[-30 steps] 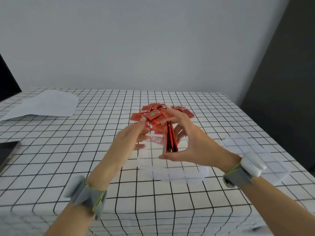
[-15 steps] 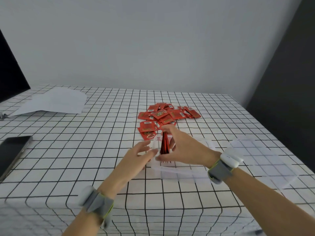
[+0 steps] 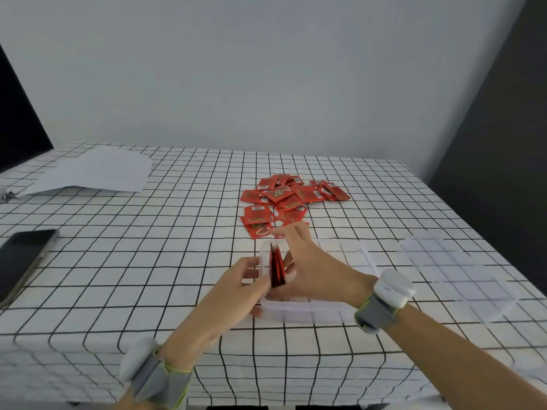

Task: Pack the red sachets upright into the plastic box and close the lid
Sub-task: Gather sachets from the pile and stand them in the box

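A clear plastic box (image 3: 367,255) stands open at the table's near middle. A small stack of red sachets (image 3: 277,269) stands upright on edge at the box's left end. My right hand (image 3: 313,267) reaches into the box and holds this stack, fingers over its far end and thumb at its near end. My left hand (image 3: 236,288) rests with relaxed fingers against the outside of the box's left wall. Several loose red sachets (image 3: 291,198) lie in a flat pile just beyond the box. The clear lid (image 3: 458,276) lies flat to the right of the box.
A black phone (image 3: 25,258) lies at the left edge of the checked tablecloth (image 3: 148,261). White paper (image 3: 94,173) lies at the far left. The table's front edge runs just under my wrists.
My right hand has lowered the upright stack of sachets from above the box into its left end. My left hand has moved right and come against the box's left wall.
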Demonstrator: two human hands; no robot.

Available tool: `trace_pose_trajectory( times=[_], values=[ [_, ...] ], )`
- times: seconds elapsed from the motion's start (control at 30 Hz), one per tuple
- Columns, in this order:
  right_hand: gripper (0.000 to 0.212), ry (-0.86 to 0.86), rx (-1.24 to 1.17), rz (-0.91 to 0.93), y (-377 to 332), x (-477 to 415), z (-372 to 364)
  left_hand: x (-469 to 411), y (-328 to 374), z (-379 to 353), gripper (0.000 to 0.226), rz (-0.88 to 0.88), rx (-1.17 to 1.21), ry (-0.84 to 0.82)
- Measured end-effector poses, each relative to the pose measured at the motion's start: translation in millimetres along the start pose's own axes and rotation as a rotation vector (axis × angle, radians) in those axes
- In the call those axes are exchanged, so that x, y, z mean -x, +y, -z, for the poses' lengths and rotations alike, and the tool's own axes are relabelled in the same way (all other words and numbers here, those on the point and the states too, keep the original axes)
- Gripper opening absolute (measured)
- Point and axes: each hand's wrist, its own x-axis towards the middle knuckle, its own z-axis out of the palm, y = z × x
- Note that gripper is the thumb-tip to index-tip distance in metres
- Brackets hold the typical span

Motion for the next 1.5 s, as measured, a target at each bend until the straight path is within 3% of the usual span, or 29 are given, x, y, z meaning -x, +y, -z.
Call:
trace_pose_trajectory(
  times=[0.1, 0.23, 0.33, 0.5, 0.63, 0.83, 0.97, 1.03, 1.1, 1.17, 1.3, 1.4, 1.5],
  values=[
    [0.111, -0.009, -0.02, -0.02, 1, 5, 1, 1, -1, 3, 0.046, 0.027, -0.006, -0.012],
    [0.092, 0.002, -0.039, -0.03, 12, 16, 5, -6, 0, 14, 0.053, 0.012, -0.072, 0.0],
    [0.082, -0.114, 0.045, -0.153, 19, 20, 14, -18, 6, 18, 0.051, 0.016, -0.061, 0.024],
    [0.094, -0.215, 0.117, -0.22, 14, 5, 9, -30, 14, 9, 0.03, 0.092, 0.019, -0.009],
    [0.086, -0.208, 0.026, -0.214, 8, 0, 3, -30, 13, 3, 0.027, 0.1, -0.02, 0.016],
    [0.094, -0.228, 0.061, -0.215, 7, 10, 19, -26, 22, 5, 0.036, 0.091, -0.136, 0.017],
    [0.063, -0.099, -0.049, -0.184, 7, 10, 55, -32, 28, 18, 0.027, 0.091, -0.182, -0.026],
    [0.05, 0.02, -0.133, -0.187, 15, 1, 72, -43, 34, 37, 0.026, 0.055, -0.115, 0.035],
    [0.048, 0.087, -0.121, -0.241, 28, -15, 84, -61, 38, 55, 0.034, 0.003, -0.058, 0.154],
    [0.056, 0.012, -0.005, -0.318, 42, -37, 89, -84, 35, 64, 0.05, -0.046, -0.163, 0.191],
    [0.094, -0.203, 0.238, -0.382, 69, -82, 79, -129, 13, 59, 0.087, -0.207, -0.565, -0.02],
    [0.1, -0.238, 0.353, -0.374, 84, -112, 64, -166, -6, 55, 0.104, -0.224, -0.849, -0.087],
    [0.101, -0.195, 0.35, -0.364, 91, -134, 55, -191, -19, 52, 0.114, -0.18, -0.967, -0.113]
  ],
)
